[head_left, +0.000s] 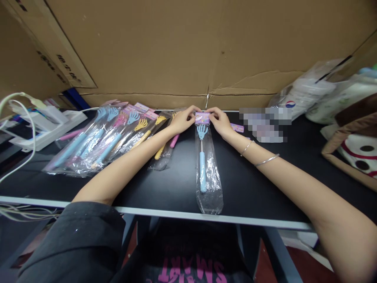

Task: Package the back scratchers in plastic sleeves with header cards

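A blue back scratcher (202,169) with a hand-shaped head lies in a clear plastic bag (214,177) on the black table, its handle toward me. At the top of the bag is a purple printed header card (202,118). My left hand (185,118) pinches the card's left edge, and my right hand (218,120) pinches its right edge. Left of my left hand, a yellow-handled and a pink-handled scratcher (174,140) lie partly behind my forearm. More purple cards (237,127) rest just beyond my right wrist.
Several bagged back scratchers (108,137) in blue, pink and yellow overlap on the left. A white power strip (50,127) with cables stands at the far left. On the right are a bagged cup (309,94) and a brown-handled bag (357,145). Cardboard (176,51) walls the back.
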{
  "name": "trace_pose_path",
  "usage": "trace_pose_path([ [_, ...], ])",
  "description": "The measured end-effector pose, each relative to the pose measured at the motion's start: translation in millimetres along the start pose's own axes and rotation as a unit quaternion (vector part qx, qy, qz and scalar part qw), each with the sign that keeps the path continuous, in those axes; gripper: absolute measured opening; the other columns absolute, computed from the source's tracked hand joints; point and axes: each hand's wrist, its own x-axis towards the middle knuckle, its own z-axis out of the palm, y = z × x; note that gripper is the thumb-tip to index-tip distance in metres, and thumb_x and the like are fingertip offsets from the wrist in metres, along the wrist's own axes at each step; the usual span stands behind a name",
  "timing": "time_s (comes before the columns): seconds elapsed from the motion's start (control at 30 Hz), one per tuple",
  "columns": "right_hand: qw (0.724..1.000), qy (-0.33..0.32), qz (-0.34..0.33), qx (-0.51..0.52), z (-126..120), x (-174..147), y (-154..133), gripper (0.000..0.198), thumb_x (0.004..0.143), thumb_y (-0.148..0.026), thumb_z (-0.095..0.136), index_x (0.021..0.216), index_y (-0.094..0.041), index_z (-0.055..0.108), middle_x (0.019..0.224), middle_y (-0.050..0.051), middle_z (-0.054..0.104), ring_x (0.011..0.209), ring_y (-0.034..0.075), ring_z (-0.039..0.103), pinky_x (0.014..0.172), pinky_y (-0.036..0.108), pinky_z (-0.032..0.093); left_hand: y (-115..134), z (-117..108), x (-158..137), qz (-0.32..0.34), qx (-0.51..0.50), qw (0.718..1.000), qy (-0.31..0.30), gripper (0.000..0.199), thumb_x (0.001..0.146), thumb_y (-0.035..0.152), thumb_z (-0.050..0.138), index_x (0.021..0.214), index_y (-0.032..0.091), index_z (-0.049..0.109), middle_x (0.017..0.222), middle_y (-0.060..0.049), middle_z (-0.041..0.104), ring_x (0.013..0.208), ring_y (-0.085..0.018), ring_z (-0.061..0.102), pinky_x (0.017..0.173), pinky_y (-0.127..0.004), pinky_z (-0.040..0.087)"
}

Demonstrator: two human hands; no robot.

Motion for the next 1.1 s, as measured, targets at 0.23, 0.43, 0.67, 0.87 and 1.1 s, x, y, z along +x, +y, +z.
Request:
trace_pose_path([
  [0.23, 1.0, 0.015, -0.019, -0.017, -0.9, 0.5, 0.1, 0.025, 0.077, -0.011, 0.05, 0.091, -0.021, 0.068, 0.088, 0.003, 0.07, 0.085, 0.02, 0.06, 0.091, 0.038, 0.046, 3.6, -1.8, -0.2, -0.001, -0.017, 1.0, 0.0, 0.037, 0.084, 0.015, 0.052, 0.118, 0.017, 0.065, 0.078, 0.002, 0.065, 0.075, -0.012, 0.06, 0.08, -0.025, 0.043],
  [0.43, 1.0, 0.015, -0.021, -0.016, -1.7, -0.3, -0.7, 0.026, 0.076, -0.012, 0.047, 0.088, -0.021, 0.068, 0.092, 0.004, 0.073, 0.087, 0.021, 0.063, 0.092, 0.04, 0.048, 1.8, -0.6, 0.3, -0.002, -0.019, 1.0, 0.004, 0.036, 0.083, 0.016, 0.052, 0.116, 0.018, 0.066, 0.077, 0.002, 0.066, 0.075, -0.013, 0.06, 0.081, -0.025, 0.044],
  [0.67, 1.0, 0.027, -0.006, -0.014, -1.4, -1.1, -5.0, 0.024, 0.074, -0.013, 0.046, 0.086, -0.021, 0.064, 0.09, 0.003, 0.072, 0.086, 0.021, 0.062, 0.09, 0.039, 0.048, 0.2, 1.6, -0.2, -0.007, 0.0, 1.0, 0.017, 0.037, 0.083, 0.016, 0.051, 0.117, 0.021, 0.066, 0.093, 0.0, 0.074, 0.085, -0.015, 0.066, 0.089, -0.028, 0.046],
  [0.87, 0.999, 0.043, 0.021, -0.015, -0.8, -3.5, -12.6, 0.018, 0.078, -0.017, 0.045, 0.085, -0.022, 0.061, 0.086, 0.002, 0.068, 0.088, 0.021, 0.061, 0.09, 0.038, 0.046, -1.2, 2.5, 0.0, -0.021, 0.006, 0.999, 0.024, 0.035, 0.085, 0.018, 0.05, 0.116, 0.023, 0.065, 0.112, -0.001, 0.076, 0.093, -0.016, 0.069, 0.092, -0.029, 0.047],
  [1.1, 0.999, 0.027, 0.019, -0.027, -0.5, -3.1, -9.4, 0.019, 0.076, -0.012, 0.045, 0.085, -0.023, 0.059, 0.079, 0.0, 0.063, 0.08, 0.019, 0.058, 0.087, 0.036, 0.045, -4.3, 3.1, 0.2, -0.018, 0.008, 1.0, 0.021, 0.034, 0.085, 0.019, 0.052, 0.116, 0.023, 0.066, 0.104, -0.002, 0.076, 0.092, -0.016, 0.069, 0.089, -0.028, 0.047],
])
